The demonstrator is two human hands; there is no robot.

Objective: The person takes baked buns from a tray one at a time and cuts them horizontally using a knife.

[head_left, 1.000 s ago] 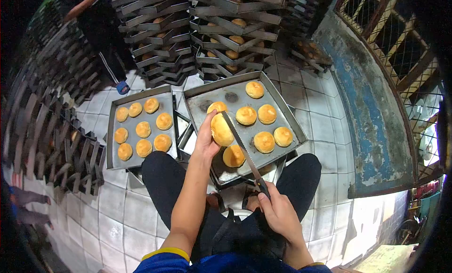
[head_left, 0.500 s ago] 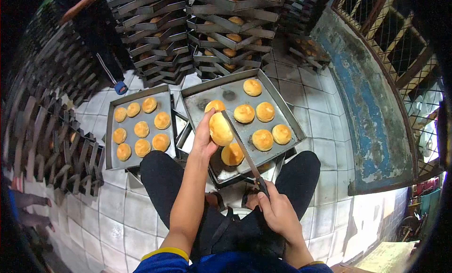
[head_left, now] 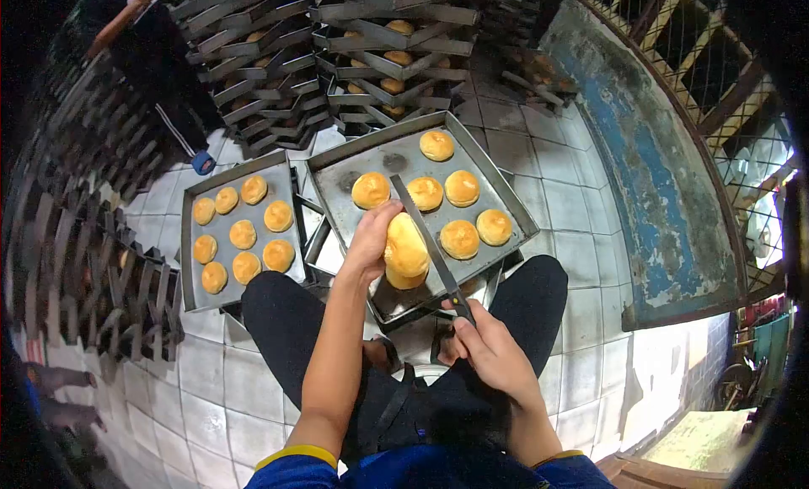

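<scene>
My left hand (head_left: pixel 371 243) is closed around a round golden bun (head_left: pixel 406 244), held up over the near part of a large metal baking tray (head_left: pixel 345 164). In my right hand (head_left: pixel 497 350) is a bread knife (head_left: pixel 431 249), gripped by its black handle. Its long blade points away from me and lies along the right side of the held bun; whether it cuts into the bun I cannot tell. Another bun (head_left: pixel 407 280) on the tray is partly hidden below the held one. More buns (head_left: pixel 462 187) sit on the tray beyond my hands.
A second tray (head_left: pixel 194 265) with several buns lies to the left. Tall stacks of trays (head_left: pixel 396 21) stand behind, with buns inside. At the upper left another person's leg and shoe (head_left: pixel 202 162) show. A peeling wall (head_left: pixel 666 236) runs along the right.
The held bun has turned in my left hand and moved slightly lower in view, with the knife still along its right side. The whole view has shifted a little.
</scene>
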